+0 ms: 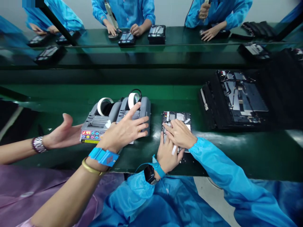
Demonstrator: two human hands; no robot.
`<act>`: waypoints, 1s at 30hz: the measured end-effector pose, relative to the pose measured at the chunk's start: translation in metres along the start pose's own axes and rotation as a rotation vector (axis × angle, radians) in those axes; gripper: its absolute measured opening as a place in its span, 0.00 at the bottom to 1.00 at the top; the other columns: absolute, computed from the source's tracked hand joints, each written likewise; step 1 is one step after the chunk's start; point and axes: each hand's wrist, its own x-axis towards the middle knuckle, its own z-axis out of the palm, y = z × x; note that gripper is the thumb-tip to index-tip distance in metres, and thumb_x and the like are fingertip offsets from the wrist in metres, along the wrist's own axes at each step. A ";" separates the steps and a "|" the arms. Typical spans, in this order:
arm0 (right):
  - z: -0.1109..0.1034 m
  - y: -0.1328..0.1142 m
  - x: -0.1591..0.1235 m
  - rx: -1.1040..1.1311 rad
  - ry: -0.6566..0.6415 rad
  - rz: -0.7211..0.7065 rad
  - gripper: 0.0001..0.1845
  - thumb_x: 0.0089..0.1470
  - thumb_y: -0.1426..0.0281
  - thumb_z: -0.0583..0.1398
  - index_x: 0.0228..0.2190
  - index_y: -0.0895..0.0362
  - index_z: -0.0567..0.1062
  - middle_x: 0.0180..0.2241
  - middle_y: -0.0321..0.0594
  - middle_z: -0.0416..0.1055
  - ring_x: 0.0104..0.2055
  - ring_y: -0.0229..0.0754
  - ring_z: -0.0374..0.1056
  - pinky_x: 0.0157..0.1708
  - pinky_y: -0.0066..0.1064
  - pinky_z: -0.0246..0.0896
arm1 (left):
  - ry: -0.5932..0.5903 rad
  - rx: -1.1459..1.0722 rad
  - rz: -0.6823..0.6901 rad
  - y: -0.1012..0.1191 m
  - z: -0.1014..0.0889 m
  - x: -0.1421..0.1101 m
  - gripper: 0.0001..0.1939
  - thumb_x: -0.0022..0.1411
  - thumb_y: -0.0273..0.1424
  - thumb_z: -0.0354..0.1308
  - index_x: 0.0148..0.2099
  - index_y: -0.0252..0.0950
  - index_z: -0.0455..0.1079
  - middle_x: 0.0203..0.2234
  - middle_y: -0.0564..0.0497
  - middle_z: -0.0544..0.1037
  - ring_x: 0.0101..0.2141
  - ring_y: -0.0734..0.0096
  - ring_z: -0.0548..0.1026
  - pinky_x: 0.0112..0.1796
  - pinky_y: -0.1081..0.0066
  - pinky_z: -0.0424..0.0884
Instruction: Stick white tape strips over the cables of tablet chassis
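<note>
My left hand (167, 154), with a black smartwatch and blue wrist strap, lies at the near edge of a small opened electronic device (176, 117). My right hand (180, 134), in a blue sleeve, rests across it, with fingertips on its silver and black inner panel. The hands hide most of the device. A white tape strip (174, 150) lies close to my left thumb. Whether either hand grips anything cannot be seen.
Two grey tape dispensers (142, 110) with white rolls stand left of the device, under a co-worker's hand (125, 126). A large opened black device (234, 97) lies on the green bench (184, 93) to the right. Co-workers sit behind a glass partition (151, 55).
</note>
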 end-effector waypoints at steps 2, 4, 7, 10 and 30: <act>-0.004 0.003 0.002 0.027 -0.004 0.012 0.24 0.74 0.63 0.52 0.62 0.60 0.77 0.43 0.52 0.70 0.45 0.52 0.62 0.45 0.42 0.57 | 0.036 -0.086 -0.008 0.000 -0.001 0.001 0.35 0.71 0.41 0.58 0.77 0.53 0.57 0.66 0.43 0.71 0.73 0.39 0.59 0.70 0.27 0.47; -0.010 0.009 -0.005 0.093 0.060 0.092 0.24 0.74 0.63 0.52 0.60 0.57 0.79 0.44 0.51 0.71 0.47 0.52 0.63 0.47 0.43 0.58 | 0.060 -0.155 -0.020 0.000 -0.006 0.000 0.35 0.70 0.42 0.60 0.76 0.53 0.59 0.67 0.44 0.70 0.73 0.41 0.60 0.72 0.29 0.46; -0.016 0.011 -0.042 0.218 0.308 0.379 0.26 0.75 0.61 0.50 0.64 0.56 0.75 0.51 0.53 0.72 0.54 0.54 0.65 0.54 0.46 0.61 | 0.065 -0.199 -0.018 -0.002 -0.020 -0.005 0.39 0.70 0.42 0.62 0.77 0.57 0.54 0.71 0.48 0.66 0.72 0.46 0.62 0.72 0.33 0.49; -0.006 -0.004 -0.101 0.316 0.478 0.669 0.30 0.74 0.56 0.51 0.67 0.57 0.71 0.59 0.54 0.73 0.61 0.55 0.65 0.61 0.51 0.61 | 0.112 -0.173 -0.068 -0.012 -0.032 -0.007 0.40 0.70 0.40 0.62 0.78 0.59 0.50 0.73 0.48 0.63 0.73 0.47 0.60 0.71 0.36 0.55; 0.061 -0.137 -0.149 0.655 0.781 1.036 0.43 0.69 0.45 0.52 0.70 0.63 0.65 0.69 0.63 0.63 0.73 0.62 0.59 0.71 0.61 0.52 | 0.158 -0.432 -0.360 0.000 -0.001 -0.092 0.40 0.75 0.48 0.52 0.79 0.35 0.48 0.77 0.35 0.53 0.77 0.49 0.48 0.75 0.43 0.44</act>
